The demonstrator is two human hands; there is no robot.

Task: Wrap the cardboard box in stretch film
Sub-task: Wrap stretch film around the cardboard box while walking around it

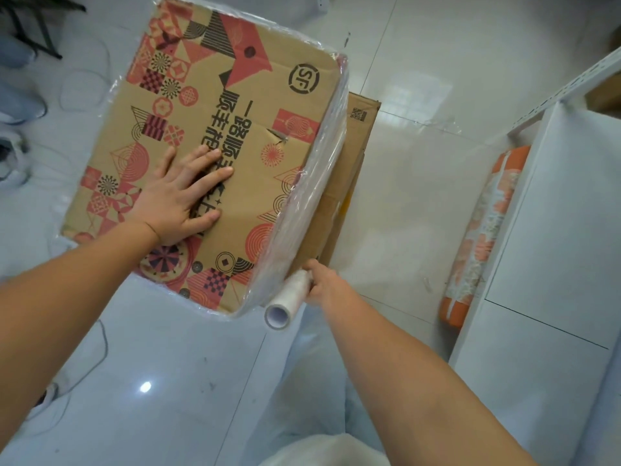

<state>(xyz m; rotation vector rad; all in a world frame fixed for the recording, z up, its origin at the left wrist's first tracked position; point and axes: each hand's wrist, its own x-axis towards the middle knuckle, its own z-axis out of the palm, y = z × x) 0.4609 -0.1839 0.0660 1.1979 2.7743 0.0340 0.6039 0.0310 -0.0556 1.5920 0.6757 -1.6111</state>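
A brown cardboard box [255,105] printed with red and black patterns stands on the white tiled floor, its top face toward me. Clear stretch film [319,183] covers its right side and wraps round its edges. My left hand [181,193] lies flat on the box top with the fingers spread. My right hand [324,284] grips the stretch film roll [289,297] at the box's lower right corner. The roll's white core end points toward me, and film runs from it up along the box's right side.
Flattened brown cardboard [356,156] lies under and to the right of the box. An orange and white roll [484,230] leans by a white shelf unit [551,250] on the right. Cables [84,92] and shoes [20,105] lie on the floor at left.
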